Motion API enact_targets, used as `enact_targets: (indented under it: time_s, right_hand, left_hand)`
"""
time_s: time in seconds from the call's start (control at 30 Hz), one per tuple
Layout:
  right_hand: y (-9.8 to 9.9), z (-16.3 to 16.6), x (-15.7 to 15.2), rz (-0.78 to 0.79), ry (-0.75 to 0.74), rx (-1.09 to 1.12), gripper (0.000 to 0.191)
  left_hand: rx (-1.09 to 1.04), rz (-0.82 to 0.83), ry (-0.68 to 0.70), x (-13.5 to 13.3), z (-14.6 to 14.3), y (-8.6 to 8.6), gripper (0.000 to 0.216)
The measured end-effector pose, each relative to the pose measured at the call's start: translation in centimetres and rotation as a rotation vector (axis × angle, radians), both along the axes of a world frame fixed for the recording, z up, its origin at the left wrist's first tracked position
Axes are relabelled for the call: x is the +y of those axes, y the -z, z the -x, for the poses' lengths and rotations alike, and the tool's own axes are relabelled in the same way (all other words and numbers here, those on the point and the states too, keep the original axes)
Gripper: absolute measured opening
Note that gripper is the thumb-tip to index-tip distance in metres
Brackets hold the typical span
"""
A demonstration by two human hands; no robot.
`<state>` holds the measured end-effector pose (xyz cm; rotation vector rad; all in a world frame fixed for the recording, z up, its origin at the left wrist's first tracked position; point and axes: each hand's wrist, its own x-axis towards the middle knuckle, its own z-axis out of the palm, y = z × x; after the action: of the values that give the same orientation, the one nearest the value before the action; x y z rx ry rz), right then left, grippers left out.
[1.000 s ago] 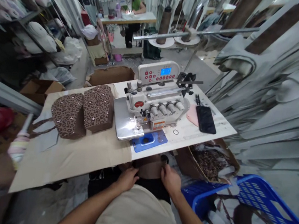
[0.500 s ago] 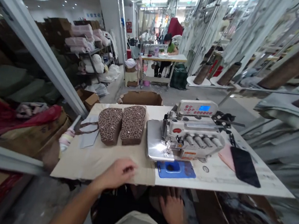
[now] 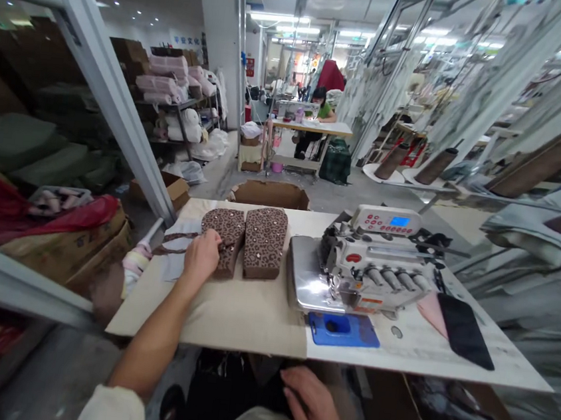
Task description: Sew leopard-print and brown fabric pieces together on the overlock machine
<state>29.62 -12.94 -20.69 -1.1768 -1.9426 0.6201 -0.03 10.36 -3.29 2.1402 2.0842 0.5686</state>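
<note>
Two stacks of brown leopard-print fabric pieces lie side by side on the beige-covered left part of the sewing table. My left hand (image 3: 202,252) is at the left stack (image 3: 232,221), its fingers closed at the near left edge of the top piece; the fingertips are partly hidden. Right of it sits the other stack (image 3: 264,242), untouched. A narrow brown fabric strip (image 3: 169,250) lies on white paper left of my hand. My right hand (image 3: 310,400) rests low over my lap, below the table edge, holding nothing, its fingers loosely stretched.
An overlock sewing machine (image 3: 375,260) with a lit display stands right of the stacks. Before it lies a blue plate (image 3: 343,329); at the right are black fabric (image 3: 466,330) and brown thread cones (image 3: 392,160). A cardboard box (image 3: 269,194) stands behind the table. Someone sits at a far machine.
My left hand has moved forward and left from the table's front edge to the left leopard-print stack. My right hand stays over my lap. The view has tilted up slightly.
</note>
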Motion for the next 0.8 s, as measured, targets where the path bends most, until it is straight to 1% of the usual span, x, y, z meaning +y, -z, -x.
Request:
enact_targets:
  time_s: [0.03,0.07,0.1,0.13,0.17,0.2,0.23,0.27,0.3,0.33,0.37,0.4,0.43,0.47,0.5,0.53,0.57,0.63,0.67,0.73,0.8]
  right_hand:
    - [-1.5,1.3,0.7,-0.084,-0.019,0.066,0.036]
    - [-2.7,2.6,1.3,-0.156,0.003,0.115,0.043]
    - [-3.6,3.8,2.0,-0.228,0.06,0.143,0.051]
    - [-4.2,5.0,2.6,-0.287,0.131,0.153,0.059]
    - [-4.6,6.1,3.2,-0.319,0.191,0.145,0.065]
    - [-4.9,7.1,3.9,-0.328,0.214,0.12,0.066]
    - [-5.2,7.9,4.7,-0.322,0.193,0.084,0.063]
    - [-5.5,8.4,5.6,-0.306,0.133,0.043,0.058]
    - [-5.9,8.7,6.7,-0.289,0.058,0.006,0.052]
    - [-6.5,8.8,7.9,-0.285,-0.006,-0.022,0.046]
    - [-7.2,8.8,9.1,-0.29,-0.043,-0.038,0.044]
    - [-7.9,8.5,10.3,-0.307,0.001,-0.035,0.044]
    - [-8.6,8.2,11.4,-0.347,0.076,-0.026,0.044]
    - [-9.3,7.9,12.3,-0.384,0.117,-0.02,0.046]
    - [-9.7,7.5,12.8,-0.413,0.143,-0.023,0.049]
    - [-10.0,7.2,13.0,-0.43,0.144,-0.042,0.051]
    - [-9.9,6.9,12.9,-0.43,0.119,-0.079,0.051]
    - [-9.3,6.4,11.8,-0.397,0.037,-0.185,0.046]
    - [-8.7,6.1,11.1,-0.374,-0.006,-0.244,0.04]
    - [-7.5,5.6,9.7,-0.33,-0.083,-0.335,0.025]
    - [-6.7,5.0,8.7,-0.295,-0.141,-0.373,0.017]
  left_hand:
    - [-0.094,0.016,0.08,-0.7,-0.3,-0.1,0.025]
    - [-0.191,0.05,0.228,-1.7,-0.6,-0.2,0.026]
    - [-0.284,0.105,0.428,-3.0,-0.8,-0.5,0.028]
    - [-0.37,0.171,0.664,-4.5,-0.8,-0.8,0.03]
    - [-0.431,0.251,0.904,-6.1,-0.6,-1.3,0.03]
    - [-0.476,0.347,1.103,-7.5,-0.2,-1.9,0.025]
    - [-0.51,0.427,1.226,-8.8,0.5,-2.6,0.022]
    - [-0.529,0.461,1.27,-9.8,1.2,-3.3,0.022]
    - [-0.537,0.445,1.235,-10.4,2.1,-3.8,0.02]
    - [-0.532,0.368,1.129,-10.6,2.9,-4.0,0.017]
    - [-0.512,0.244,0.975,-10.6,3.7,-3.9,0.015]
    - [-0.477,0.1,0.803,-10.3,4.4,-3.4,0.016]
    - [-0.43,-0.041,0.646,-9.9,4.9,-2.6,0.019]
    - [-0.377,-0.155,0.527,-9.5,5.4,-1.5,0.024]
    - [-0.322,-0.229,0.459,-9.2,5.7,-0.1,0.031]
    - [-0.271,-0.261,0.437,-8.9,6.0,1.4,0.037]
    - [-0.224,-0.255,0.436,-8.9,6.2,2.9,0.042]
    - [-0.148,-0.183,0.453,-9.2,6.8,5.5,0.048]
    - [-0.12,-0.141,0.458,-9.5,7.2,6.4,0.049]
    - [-0.084,-0.079,0.47,-10.0,7.6,7.3,0.049]
    - [-0.078,-0.062,0.485,-9.9,7.3,7.1,0.047]
